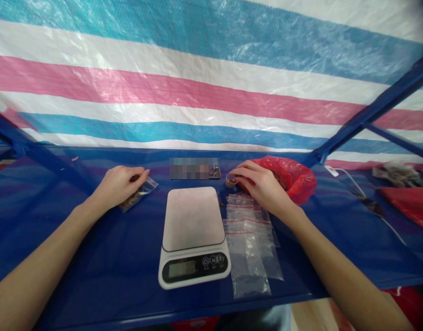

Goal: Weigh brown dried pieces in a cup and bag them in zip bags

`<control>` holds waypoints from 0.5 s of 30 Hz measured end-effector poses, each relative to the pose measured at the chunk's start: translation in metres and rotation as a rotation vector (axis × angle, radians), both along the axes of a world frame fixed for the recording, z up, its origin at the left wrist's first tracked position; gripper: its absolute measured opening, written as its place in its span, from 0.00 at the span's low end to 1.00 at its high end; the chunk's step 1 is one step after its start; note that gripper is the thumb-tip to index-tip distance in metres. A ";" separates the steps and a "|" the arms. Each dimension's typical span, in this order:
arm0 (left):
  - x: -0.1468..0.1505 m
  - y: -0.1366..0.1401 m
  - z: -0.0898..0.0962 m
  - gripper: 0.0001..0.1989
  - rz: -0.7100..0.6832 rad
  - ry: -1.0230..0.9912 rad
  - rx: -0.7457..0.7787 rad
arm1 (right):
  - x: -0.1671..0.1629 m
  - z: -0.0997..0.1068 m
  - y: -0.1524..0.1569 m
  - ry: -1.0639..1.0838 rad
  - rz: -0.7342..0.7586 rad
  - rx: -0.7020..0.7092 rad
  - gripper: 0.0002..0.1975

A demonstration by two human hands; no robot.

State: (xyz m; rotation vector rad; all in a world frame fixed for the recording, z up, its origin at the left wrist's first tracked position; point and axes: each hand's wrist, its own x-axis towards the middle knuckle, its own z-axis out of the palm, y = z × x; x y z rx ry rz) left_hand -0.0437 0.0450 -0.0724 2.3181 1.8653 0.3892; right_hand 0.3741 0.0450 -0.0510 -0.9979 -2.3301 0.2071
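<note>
Fingers of my left hand (pixel 116 184) clamp one filled clear-plastic bag (pixel 130 200); red-lined empties (pixel 249 257) lie near my right fingers (pixel 247 171), grip on white cup (pixel 229 184) unclear.

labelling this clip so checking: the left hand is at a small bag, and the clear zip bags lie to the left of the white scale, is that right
Not quite: the head view shows the clear zip bags to the right of the white scale. The left hand is at a small bag.
</note>
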 end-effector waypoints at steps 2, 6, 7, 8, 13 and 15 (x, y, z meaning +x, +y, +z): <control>0.000 0.000 0.000 0.24 -0.003 -0.002 0.001 | 0.000 0.000 0.000 0.004 0.010 0.002 0.14; -0.001 0.001 -0.001 0.24 -0.009 0.008 -0.002 | -0.001 0.000 -0.001 0.005 0.009 -0.004 0.15; -0.001 0.001 -0.001 0.25 -0.010 0.014 -0.004 | -0.002 -0.001 -0.001 0.006 0.008 -0.004 0.15; -0.001 0.001 -0.001 0.25 -0.011 0.019 -0.007 | -0.002 -0.001 -0.001 0.008 0.009 -0.003 0.15; 0.000 0.000 0.000 0.26 -0.010 0.033 -0.014 | -0.002 -0.001 0.000 0.018 0.014 0.003 0.16; 0.000 0.000 0.001 0.26 -0.009 0.035 -0.018 | -0.002 -0.001 0.000 0.022 0.017 0.000 0.16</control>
